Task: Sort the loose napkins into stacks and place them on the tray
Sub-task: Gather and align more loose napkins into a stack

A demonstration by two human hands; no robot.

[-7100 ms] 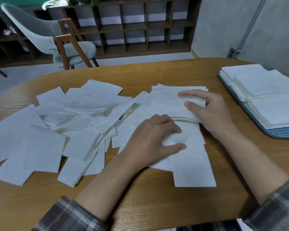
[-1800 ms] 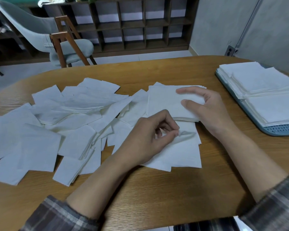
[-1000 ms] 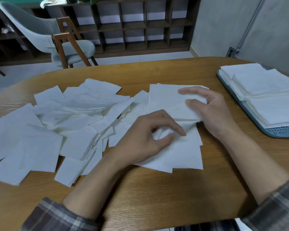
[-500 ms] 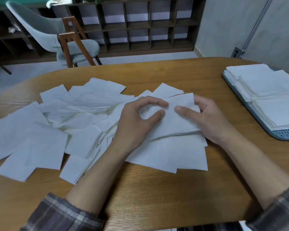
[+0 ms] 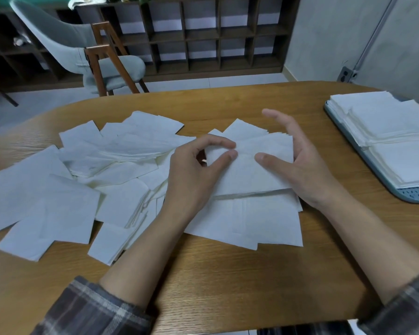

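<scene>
One gathered napkin stack (image 5: pixel 252 175) mid-counter (image 5: pixel 228 274), lying on other loose napkins (image 5: pixel 78 180) that spread out to left. Left hand (image 5: pixel 196 175): index and thumb curled, pinching stack's left edge. Right hand (image 5: pixel 302 165): fingers straight and spread, palm against stack's right edge, thumb on top, gripping nothing. Blue tray (image 5: pixel 411 193) at far right, carrying finished stacks (image 5: pixel 385 126).
</scene>
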